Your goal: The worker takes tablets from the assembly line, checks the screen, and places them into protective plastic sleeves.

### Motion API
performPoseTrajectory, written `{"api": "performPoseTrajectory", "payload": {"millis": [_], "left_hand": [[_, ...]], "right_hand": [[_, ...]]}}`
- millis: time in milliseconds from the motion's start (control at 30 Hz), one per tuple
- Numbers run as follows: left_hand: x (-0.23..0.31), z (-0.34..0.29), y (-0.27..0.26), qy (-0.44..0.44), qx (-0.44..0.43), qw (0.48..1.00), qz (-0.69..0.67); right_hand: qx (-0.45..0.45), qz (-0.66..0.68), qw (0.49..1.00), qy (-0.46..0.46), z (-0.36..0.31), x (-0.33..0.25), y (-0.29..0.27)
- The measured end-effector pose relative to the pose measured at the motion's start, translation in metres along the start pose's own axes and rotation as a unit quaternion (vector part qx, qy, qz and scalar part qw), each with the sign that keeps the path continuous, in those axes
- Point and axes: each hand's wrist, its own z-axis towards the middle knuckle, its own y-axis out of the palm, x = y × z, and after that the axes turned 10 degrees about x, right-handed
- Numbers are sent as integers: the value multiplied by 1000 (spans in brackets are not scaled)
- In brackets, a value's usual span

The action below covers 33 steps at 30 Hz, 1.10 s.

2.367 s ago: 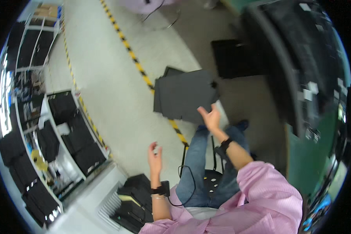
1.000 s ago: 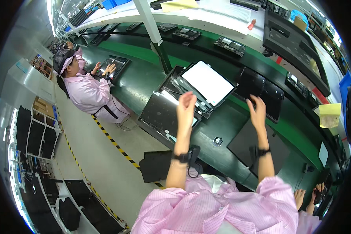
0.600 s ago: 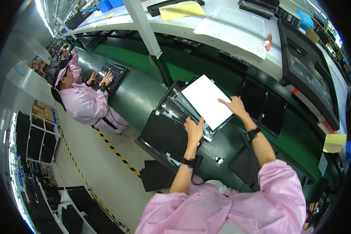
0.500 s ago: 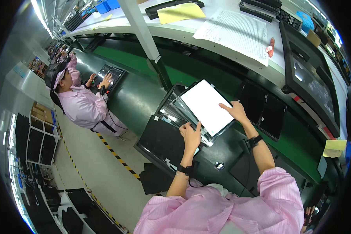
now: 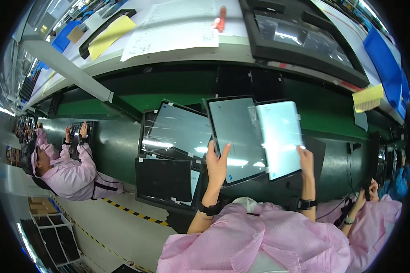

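My left hand [image 5: 217, 164] grips the lower left edge of a black-framed grey screen panel [image 5: 237, 132], thumb on its front. The glossy panel stands tilted in front of me and reflects the ceiling lights. My right hand [image 5: 307, 163] holds the lower right edge of a bright white panel [image 5: 279, 127], its fingers partly behind it. The two panels are side by side, their near edges close together; I cannot tell whether they touch. Left of them, a glossy screen panel [image 5: 177, 128] and a black panel [image 5: 163, 178] lie in a black tray [image 5: 143, 199].
A white shelf [image 5: 171, 58] runs along the back with a written sheet [image 5: 171, 29], a red marker-like object [image 5: 221, 19] and a large black frame [image 5: 300, 36]. Dark panels [image 5: 248, 83] lie beneath it. Co-workers in pink sit at left [image 5: 68, 168] and right [image 5: 378, 223].
My view has swung to the right. Both hands were at the white panel over the stack; now my right hand holds it farther right, and my left hand holds the grey panel.
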Motion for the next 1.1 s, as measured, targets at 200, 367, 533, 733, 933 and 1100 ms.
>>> {"api": "performPoseTrajectory", "payload": {"millis": [200, 367, 533, 733, 933, 1100], "left_hand": [[-6, -32, 25, -35, -51, 997, -46], [1, -45, 26, -37, -92, 993, -66], [8, -56, 23, -54, -50, 991, -113], [23, -35, -12, -72, -241, 960, 122], [6, 73, -76, 350, -269, 688, 576], [-47, 98, -80, 360, -125, 707, 596]], "right_hand": [[221, -198, 954, 50, 27, 145, -129], [280, -419, 864, -16, 34, 163, -145], [60, 53, 996, -45, 17, 30, -66], [-274, 289, 914, 75, -51, -50, 58], [-271, 256, 927, 44, -61, -46, 35], [-237, 223, 944, 58, -69, -40, 26]]}}
